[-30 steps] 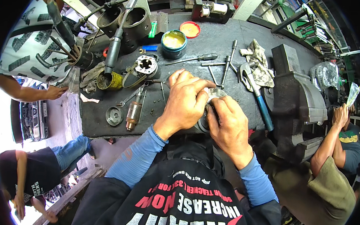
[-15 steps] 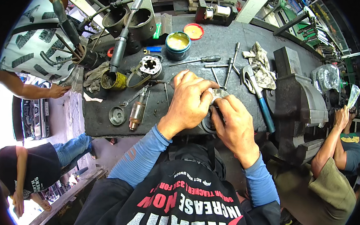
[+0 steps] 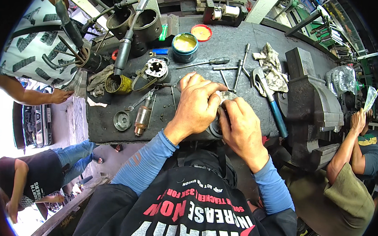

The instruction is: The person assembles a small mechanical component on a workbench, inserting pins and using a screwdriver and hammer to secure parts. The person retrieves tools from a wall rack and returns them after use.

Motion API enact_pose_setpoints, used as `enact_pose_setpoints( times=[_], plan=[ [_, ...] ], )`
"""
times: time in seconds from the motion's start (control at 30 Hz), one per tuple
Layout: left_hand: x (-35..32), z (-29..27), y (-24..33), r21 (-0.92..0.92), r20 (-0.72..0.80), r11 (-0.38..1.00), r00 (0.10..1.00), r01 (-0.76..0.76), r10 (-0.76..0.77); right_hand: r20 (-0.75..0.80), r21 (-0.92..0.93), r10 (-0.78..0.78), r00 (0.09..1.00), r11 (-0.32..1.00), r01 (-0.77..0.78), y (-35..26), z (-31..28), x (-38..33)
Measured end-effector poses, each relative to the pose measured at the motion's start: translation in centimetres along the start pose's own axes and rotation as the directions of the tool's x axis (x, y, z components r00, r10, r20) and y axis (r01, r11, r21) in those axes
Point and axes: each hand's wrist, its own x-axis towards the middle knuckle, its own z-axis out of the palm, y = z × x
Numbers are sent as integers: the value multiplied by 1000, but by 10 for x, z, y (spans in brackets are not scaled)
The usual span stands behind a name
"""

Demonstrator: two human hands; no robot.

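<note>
Head view, frame centre: left hand (image 3: 196, 107) and right hand (image 3: 242, 130), both clenched on 1 round metal motor part (image 3: 222, 103) above the dark workbench (image 3: 245, 48). Armature (image 3: 143, 116) lies lower left. Risk, judged: crowded fingers may slip, dropping the part off the near bench edge.

The bench (image 3: 245, 48) top is dark grey. A teal tin (image 3: 184, 48) holds yellowish grease; beside it lies a red lid (image 3: 201, 32). The hammer (image 3: 271, 106) has a blue handle. The rag (image 3: 271, 67) is mottled grey-beige. Both sleeves (image 3: 145, 167) are blue. The armature (image 3: 142, 116) looks coppery, perhaps rusty.
</note>
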Motion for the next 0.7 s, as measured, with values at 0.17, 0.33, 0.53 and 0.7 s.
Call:
enact_pose_setpoints(
  times=[0.17, 0.33, 0.53, 0.7],
  plan=[
    [0, -1, -1, -11, -2, 1000, 1000, 19, -19, -27, -20, 26, 999, 999, -27, -8, 3, 0],
    [0, 0, -1, -19, -4, 1000, 1000, 11, -11, -1, -36, 23, 1000, 999, -23, -2, 2, 0],
    [-1, 1, -5, -44, -24, 999, 1000, -3, 2, 84, 10, 123, 989, 992, -124, 0, -10, -3],
    [0, 0, -3, -31, -7, 999, 1000, 5, -6, 15, 37, 23, 1000, 999, -24, -1, -9, 0]
  ],
)
